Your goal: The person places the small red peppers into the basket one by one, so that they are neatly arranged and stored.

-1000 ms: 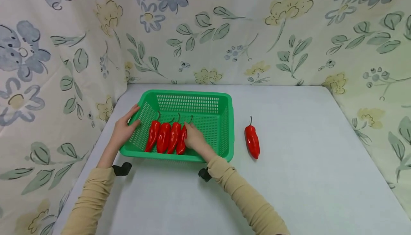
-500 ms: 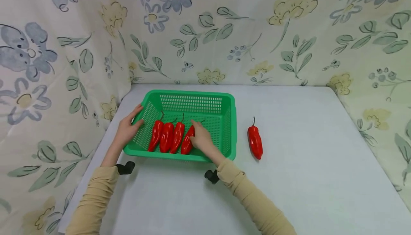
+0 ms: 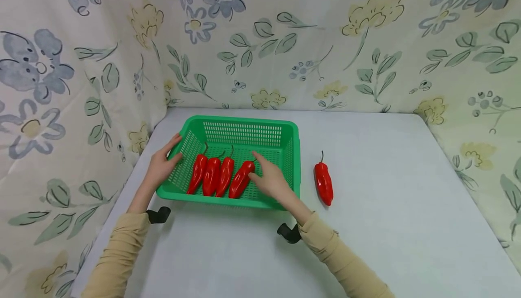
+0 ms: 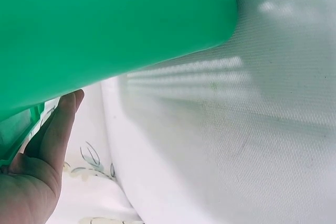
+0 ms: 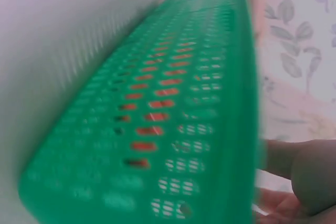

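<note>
A green plastic basket [image 3: 244, 120] stands on the white table with several red chili peppers [image 3: 211, 176] lying side by side in its left half. My left hand [image 3: 159, 164] holds the basket's left rim, thumb over the inside; the left wrist view shows its fingers [image 4: 59, 129] along the outer wall. Over the basket's right half, my right hand [image 3: 272, 181] has its fingers spread, the thumb close to the upper end of the rightmost pepper [image 3: 242, 179], which leans right. In the right wrist view the basket wall partly hides that hand [image 5: 315, 182].
Another red chili pepper [image 3: 323, 183] lies on the white table [image 3: 390, 189] to the right of the basket. Behind the table hangs a floral curtain [image 3: 309, 54], which also runs down the left side. Black wrist devices [image 3: 159, 215] sit under both sleeves.
My right hand has moved right, away from the rightmost pepper, and let it go. That pepper has shifted from the others and tilted right. The left hand stays on the rim.
</note>
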`<state>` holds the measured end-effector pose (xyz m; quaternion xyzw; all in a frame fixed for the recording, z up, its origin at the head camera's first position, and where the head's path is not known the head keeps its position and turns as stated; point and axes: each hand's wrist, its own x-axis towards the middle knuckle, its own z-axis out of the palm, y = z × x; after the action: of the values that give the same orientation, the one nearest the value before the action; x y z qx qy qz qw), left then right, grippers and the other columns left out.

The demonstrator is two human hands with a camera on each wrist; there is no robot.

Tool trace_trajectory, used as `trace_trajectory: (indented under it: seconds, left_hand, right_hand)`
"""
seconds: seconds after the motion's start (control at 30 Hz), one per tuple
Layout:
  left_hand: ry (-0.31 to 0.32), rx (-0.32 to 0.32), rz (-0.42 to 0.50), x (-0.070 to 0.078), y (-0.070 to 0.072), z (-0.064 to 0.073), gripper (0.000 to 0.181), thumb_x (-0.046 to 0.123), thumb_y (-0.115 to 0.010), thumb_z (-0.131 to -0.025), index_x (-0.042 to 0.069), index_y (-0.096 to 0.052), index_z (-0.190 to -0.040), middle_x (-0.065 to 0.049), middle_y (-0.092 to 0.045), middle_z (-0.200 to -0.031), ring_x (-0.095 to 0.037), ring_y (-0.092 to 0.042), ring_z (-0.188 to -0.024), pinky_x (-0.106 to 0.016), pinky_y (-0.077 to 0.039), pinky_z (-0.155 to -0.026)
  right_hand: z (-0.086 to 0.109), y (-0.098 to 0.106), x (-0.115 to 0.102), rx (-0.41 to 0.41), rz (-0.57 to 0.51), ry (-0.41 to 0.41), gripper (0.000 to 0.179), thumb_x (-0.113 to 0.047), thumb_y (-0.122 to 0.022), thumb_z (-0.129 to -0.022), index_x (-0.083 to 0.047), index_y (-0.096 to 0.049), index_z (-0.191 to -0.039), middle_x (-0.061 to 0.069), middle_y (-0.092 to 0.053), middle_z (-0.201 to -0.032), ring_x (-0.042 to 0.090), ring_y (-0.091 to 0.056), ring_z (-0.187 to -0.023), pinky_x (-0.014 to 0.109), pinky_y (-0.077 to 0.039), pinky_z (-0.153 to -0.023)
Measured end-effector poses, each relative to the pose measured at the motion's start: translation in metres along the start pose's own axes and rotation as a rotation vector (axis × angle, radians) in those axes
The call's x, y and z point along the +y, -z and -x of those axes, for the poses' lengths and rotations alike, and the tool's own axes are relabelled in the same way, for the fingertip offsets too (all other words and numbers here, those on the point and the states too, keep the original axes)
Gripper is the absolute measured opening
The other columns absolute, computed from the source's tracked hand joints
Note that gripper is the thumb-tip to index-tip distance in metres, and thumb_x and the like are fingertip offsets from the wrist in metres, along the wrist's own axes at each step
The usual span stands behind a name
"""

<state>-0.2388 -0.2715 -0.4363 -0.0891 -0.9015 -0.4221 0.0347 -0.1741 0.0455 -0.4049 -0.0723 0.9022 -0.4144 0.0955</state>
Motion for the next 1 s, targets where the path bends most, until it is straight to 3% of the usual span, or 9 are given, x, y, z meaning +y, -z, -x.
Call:
trace_trajectory:
  seconds: [0.1,0.23,0.67,0.87,1.0]
  left_hand:
    - [0.008,0.0,0.0,0.0,0.001,0.0,0.053,0.011,-0.052,-0.096,0.01,-0.036,-0.147,-0.005,-0.027,-0.156,-0.038,-0.023,-0.143,-0.06,-0.024,-0.111]
    - [0.013,0.0,-0.002,-0.001,0.001,0.0,0.053,0.011,-0.052,-0.096,0.01,-0.036,-0.147,-0.004,-0.027,-0.156,-0.037,-0.023,-0.144,-0.06,-0.024,-0.111]
    - [-0.013,-0.005,0.018,-0.002,0.001,0.002,0.053,0.008,-0.051,-0.095,0.007,-0.037,-0.146,-0.007,-0.027,-0.156,-0.039,-0.023,-0.143,-0.061,-0.023,-0.111]
    - [-0.013,-0.004,0.015,-0.003,0.001,0.001,0.053,0.009,-0.051,-0.096,0.008,-0.037,-0.146,-0.007,-0.027,-0.156,-0.039,-0.023,-0.143,-0.061,-0.023,-0.111]
    - [-0.013,-0.004,0.013,-0.002,0.001,0.001,0.053,0.009,-0.051,-0.096,0.008,-0.037,-0.146,-0.006,-0.027,-0.156,-0.038,-0.022,-0.143,-0.061,-0.023,-0.111]
  right_hand:
    - [0.009,0.012,0.0,0.03,-0.016,0.016,0.061,-0.023,-0.059,-0.093,-0.015,-0.034,-0.148,0.011,-0.046,-0.145,0.031,-0.062,-0.1,0.039,-0.054,-0.074]
    - [0.019,0.027,0.0,0.063,-0.066,0.037,0.059,-0.024,-0.059,-0.093,-0.015,-0.037,-0.146,0.013,-0.051,-0.141,0.035,-0.056,-0.12,0.048,-0.052,-0.092]
    - [0.044,0.073,0.007,0.126,-0.114,0.082,0.055,-0.023,-0.058,-0.094,-0.015,-0.039,-0.145,0.014,-0.054,-0.136,0.035,-0.055,-0.122,0.047,-0.047,-0.099]
    - [0.053,0.093,0.016,0.182,-0.077,0.11,0.052,-0.021,-0.057,-0.095,-0.011,-0.04,-0.144,0.017,-0.054,-0.136,0.036,-0.055,-0.122,0.049,-0.044,-0.103]
    - [0.055,0.107,0.024,0.21,-0.032,0.07,0.052,-0.02,-0.054,-0.096,-0.01,-0.038,-0.145,0.019,-0.051,-0.138,0.038,-0.054,-0.122,0.052,-0.045,-0.1]
